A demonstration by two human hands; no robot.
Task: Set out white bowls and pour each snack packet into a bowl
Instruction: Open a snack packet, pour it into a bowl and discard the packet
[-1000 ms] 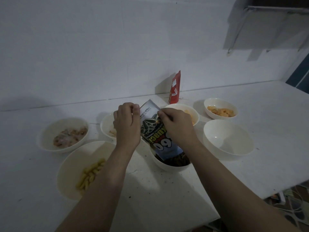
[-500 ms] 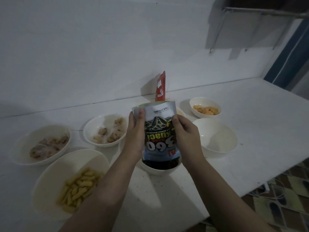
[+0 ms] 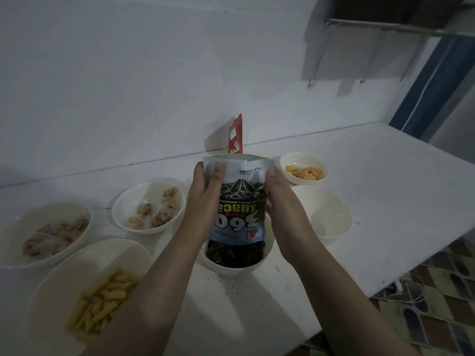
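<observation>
- While both hands hold the packet point(image 3: 240, 201) upside down, its mouth sits right in the seed bowl point(image 3: 237, 263), so whatever drops lands inside, not on the table point(image 3: 385, 176).
- Left hand point(image 3: 205, 201): thumb across the front near the raised bottom seam, fingers curled behind. It pinches the packet's left edge.
- Right hand point(image 3: 281, 201): wrapped round the right edge, fingers mostly hidden behind the foil. It reads as a clamp on the packet, not a flat push.
- My read on the two-sided hold up high: it keeps the pouch vertical and lets them squeeze or shake the last seeds down.
- Seed bowl already shows a dark heap under the mouth. I judge this pour nearly done; can't see whether anything is left inside.
- Empty bowl point(image 3: 326, 214) sits just right of the right wrist, probably kept for the red packet point(image 3: 236, 134) standing at the wall behind.
- Filled ones: yellow sticks point(image 3: 102, 299) near left, two bowls of pale brown chunks point(image 3: 151, 206) and point(image 3: 48, 232) further left, orange chips point(image 3: 304, 169) back right.
- Risk as I see it: bowls are crowded, so lifting the pouch away carelessly could scatter seeds; specks already dot the table near the seed bowl.
</observation>
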